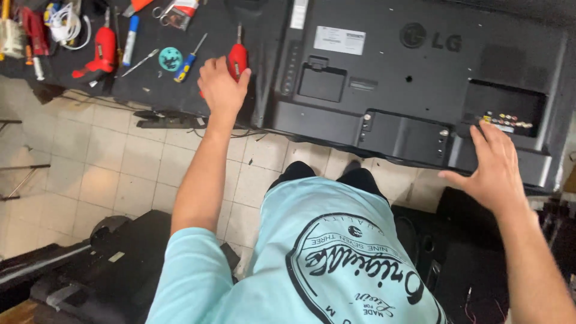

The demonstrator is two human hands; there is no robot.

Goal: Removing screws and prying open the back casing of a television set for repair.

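Head view: the left hand [221, 84] reaches out over the dark desk [150, 90] and its grip is closed around the red handle of a screwdriver [237, 59], whose metal shaft points away from the person, past the fingers. The thumb lies against the handle's right side; the handle's far end shows beyond the knuckles.

Just left of that grip lies a blue and yellow screwdriver [188, 61], slanted, and beyond it a small teal disc [171, 59]. Further left are a thin metal pick [140, 62], a blue and white marker [129, 41] and a red power screwdriver [101, 51]. Far to the left at the desk's corner sit a coil of white cable [66, 24] and more red-handled tools. Scissors [159, 11] lie at the far edge, above the grip.

Right of the grip, touching distance away, a flat television [420, 84] lies screen down on the desk, its black back panel up, with a white label [339, 40] near the top.

The right hand [492, 168] rests open and flat, fingers spread, on the television's near right edge, holding nothing. Just beyond its fingertips is a recess with coloured sockets [507, 120].

Below the hands are a tiled floor [108, 174] and the person's light blue shirt [312, 264].
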